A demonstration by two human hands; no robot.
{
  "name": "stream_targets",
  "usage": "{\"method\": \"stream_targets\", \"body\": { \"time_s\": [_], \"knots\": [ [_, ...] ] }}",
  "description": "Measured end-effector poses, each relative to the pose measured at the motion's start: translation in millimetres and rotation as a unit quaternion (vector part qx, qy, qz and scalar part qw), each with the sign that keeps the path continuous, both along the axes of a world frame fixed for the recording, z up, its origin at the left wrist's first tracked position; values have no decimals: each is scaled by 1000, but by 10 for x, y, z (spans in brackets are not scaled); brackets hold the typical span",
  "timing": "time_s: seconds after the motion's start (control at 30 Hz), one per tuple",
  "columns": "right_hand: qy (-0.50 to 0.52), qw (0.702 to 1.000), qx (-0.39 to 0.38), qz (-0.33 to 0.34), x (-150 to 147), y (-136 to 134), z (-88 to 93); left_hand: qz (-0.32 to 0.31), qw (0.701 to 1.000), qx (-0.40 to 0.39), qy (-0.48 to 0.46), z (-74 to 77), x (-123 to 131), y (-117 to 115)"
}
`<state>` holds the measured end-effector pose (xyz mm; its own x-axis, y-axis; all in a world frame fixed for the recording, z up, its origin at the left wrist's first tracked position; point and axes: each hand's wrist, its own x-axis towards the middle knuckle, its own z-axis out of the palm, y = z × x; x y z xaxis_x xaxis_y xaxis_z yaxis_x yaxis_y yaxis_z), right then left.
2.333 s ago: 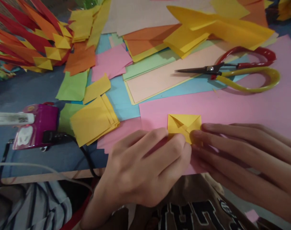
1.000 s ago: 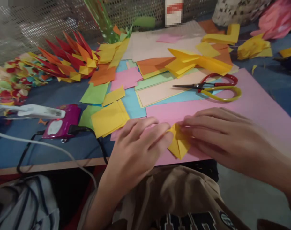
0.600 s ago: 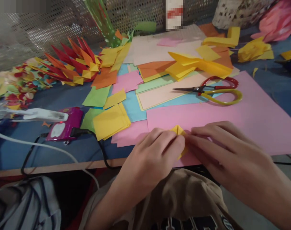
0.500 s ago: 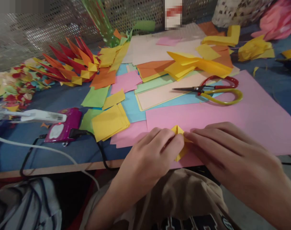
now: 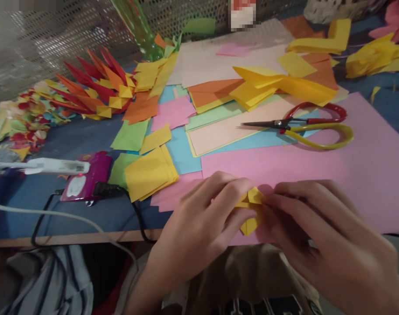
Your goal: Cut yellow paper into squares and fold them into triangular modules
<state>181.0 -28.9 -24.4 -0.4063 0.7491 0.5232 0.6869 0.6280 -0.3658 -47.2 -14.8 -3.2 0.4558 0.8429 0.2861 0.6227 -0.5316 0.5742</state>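
Note:
A small piece of folded yellow paper [image 5: 253,218] is between my two hands, over the near edge of a large pink sheet [image 5: 317,162]. My left hand [image 5: 208,218] pinches its left side, thumb below and fingers above. At its right edge, my right hand [image 5: 324,227] grips the paper between thumb and fingertips. Part of the paper is hidden by my fingers. Beyond my hands lie scissors [image 5: 281,124] with one red and one yellow handle. To the left of my left hand is a stack of yellow paper squares [image 5: 150,173].
A folded red, orange and yellow paper piece [image 5: 97,87] stands at the back left. Left of the stack, a purple device [image 5: 88,179] has cables plugged in. A green bottle-like object [image 5: 135,28] leans behind the coloured papers. Striped cloth [image 5: 51,280] shows at lower left.
The yellow paper has turned in my fingers and a flap now shows on top. My left fingers have opened slightly around it. The view has shifted a little.

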Motion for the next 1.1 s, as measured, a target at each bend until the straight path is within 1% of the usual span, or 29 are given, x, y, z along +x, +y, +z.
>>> {"method": "stream_targets", "body": {
  "time_s": [0.13, 0.2, 0.37, 0.57, 0.77, 0.97, 1.1],
  "knots": [
    [10, 1000, -5, -3, -21, 6, -17, 0, 998, 32, 48, -13, 52, 10],
    [9, 1000, -2, -3, -21, 7, -15, 2, 997, 35, 64, -21, 62, 17],
    [-2, 1000, -16, -4, -17, -18, 3, -8, 997, 22, 73, -5, 54, 38],
    [0, 1000, -17, -9, -20, -36, -7, -22, 995, 47, 82, 19, 55, 34],
    [-4, 1000, -22, 9, 10, -10, 2, -14, 997, 26, 78, 8, 32, 53],
    [9, 1000, -16, -21, -12, -43, 22, -8, 997, 11, 82, -7, 75, 91],
    [19, 1000, -15, -16, -45, -53, 24, -22, 996, -8, 87, 16, 75, 117]
  ]
}}
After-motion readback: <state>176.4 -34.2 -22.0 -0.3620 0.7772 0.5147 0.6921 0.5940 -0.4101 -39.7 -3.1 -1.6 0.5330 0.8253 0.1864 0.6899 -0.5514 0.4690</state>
